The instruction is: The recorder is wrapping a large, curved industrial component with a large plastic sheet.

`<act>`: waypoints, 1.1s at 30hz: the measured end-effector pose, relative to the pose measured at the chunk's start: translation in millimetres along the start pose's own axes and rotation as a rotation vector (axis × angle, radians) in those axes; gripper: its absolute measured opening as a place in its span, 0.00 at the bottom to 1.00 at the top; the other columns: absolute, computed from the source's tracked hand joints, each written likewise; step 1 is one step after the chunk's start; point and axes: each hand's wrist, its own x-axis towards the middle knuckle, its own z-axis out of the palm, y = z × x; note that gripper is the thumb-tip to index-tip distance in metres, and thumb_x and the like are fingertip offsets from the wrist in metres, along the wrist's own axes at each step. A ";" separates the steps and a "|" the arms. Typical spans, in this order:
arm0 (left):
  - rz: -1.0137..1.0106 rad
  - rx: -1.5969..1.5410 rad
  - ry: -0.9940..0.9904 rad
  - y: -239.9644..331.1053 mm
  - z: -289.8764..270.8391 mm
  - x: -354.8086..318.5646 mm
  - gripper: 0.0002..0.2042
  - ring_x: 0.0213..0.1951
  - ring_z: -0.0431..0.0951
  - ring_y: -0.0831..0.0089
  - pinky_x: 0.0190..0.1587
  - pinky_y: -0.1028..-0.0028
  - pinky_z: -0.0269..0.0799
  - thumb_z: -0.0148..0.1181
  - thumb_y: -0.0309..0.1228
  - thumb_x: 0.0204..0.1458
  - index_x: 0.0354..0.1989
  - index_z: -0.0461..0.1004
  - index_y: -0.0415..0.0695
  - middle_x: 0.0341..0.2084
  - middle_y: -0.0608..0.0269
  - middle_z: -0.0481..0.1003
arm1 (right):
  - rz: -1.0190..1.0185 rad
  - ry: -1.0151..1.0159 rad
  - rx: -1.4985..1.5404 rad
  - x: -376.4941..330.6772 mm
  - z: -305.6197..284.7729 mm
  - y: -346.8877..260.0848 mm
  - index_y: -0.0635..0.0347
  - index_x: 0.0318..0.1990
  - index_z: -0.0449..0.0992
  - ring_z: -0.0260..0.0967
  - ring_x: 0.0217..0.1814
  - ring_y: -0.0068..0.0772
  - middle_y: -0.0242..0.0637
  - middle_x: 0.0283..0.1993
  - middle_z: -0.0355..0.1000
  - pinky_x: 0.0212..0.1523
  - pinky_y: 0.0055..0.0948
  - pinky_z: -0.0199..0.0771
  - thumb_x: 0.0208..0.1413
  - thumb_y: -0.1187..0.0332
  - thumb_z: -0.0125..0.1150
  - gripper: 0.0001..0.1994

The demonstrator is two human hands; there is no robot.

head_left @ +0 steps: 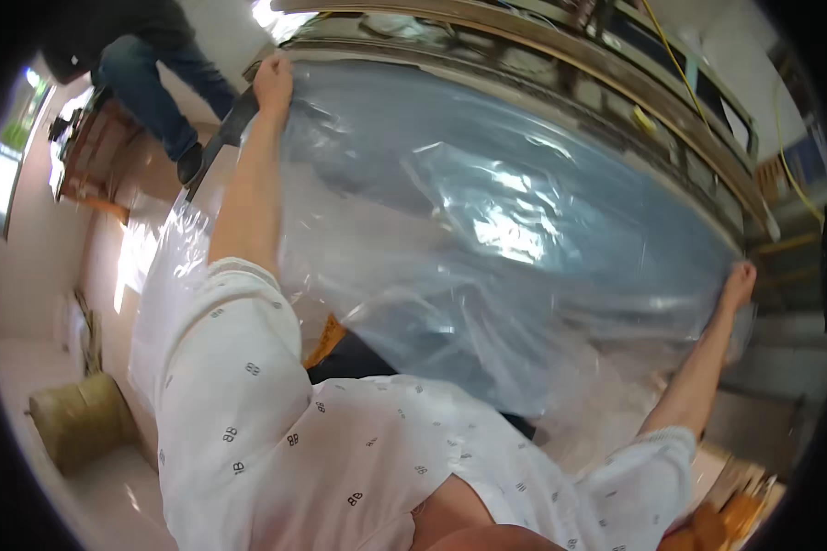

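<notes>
A wide sheet of clear plastic film (pixel 368 220) is stretched between my two hands, wrinkled and shining where light falls on it. My left hand (pixel 273 83) is closed on its far left corner, arm reaching forward. Far out to the right, my right hand (pixel 740 278) grips the opposite edge. Under the film's far part lies a smooth grey-blue surface (pixel 634 211); I cannot tell whether it is more film or a tabletop. The near part of the film hangs in loose folds toward my body, and some trails down at the left.
Beyond the film runs a long machine frame (pixel 560 69) with rails and a yellow cable (pixel 675 64). A person in jeans (pixel 142 83) is at the far left, near a wooden stool (pixel 96 151). A yellowish roll (pixel 83 421) lies on the floor at the lower left.
</notes>
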 end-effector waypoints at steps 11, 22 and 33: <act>-0.147 -0.413 -0.111 6.7 52.5 36.9 0.10 0.26 0.73 0.79 0.31 0.78 0.67 0.58 0.33 0.43 0.31 0.77 0.40 0.23 0.66 0.76 | 0.031 -0.141 -0.032 27.6 32.6 22.7 0.64 0.41 0.70 0.64 0.41 0.30 0.36 0.39 0.69 0.45 0.26 0.63 0.55 0.63 0.51 0.13; -0.039 -0.160 -0.005 -3.3 61.1 61.0 0.10 0.28 0.73 0.73 0.35 0.75 0.67 0.60 0.33 0.40 0.26 0.76 0.38 0.23 0.61 0.75 | 0.029 -0.124 0.100 35.6 44.1 1.4 0.66 0.37 0.70 0.63 0.37 0.30 0.36 0.35 0.69 0.43 0.26 0.62 0.52 0.63 0.55 0.13; -0.244 -0.542 -0.043 -51.7 47.7 71.4 0.13 0.24 0.73 0.68 0.30 0.73 0.70 0.52 0.29 0.47 0.38 0.70 0.33 0.29 0.56 0.73 | 0.131 0.020 -0.070 34.5 38.7 -18.9 0.76 0.30 0.73 0.65 0.32 0.46 0.53 0.30 0.72 0.41 0.40 0.63 0.50 0.62 0.53 0.18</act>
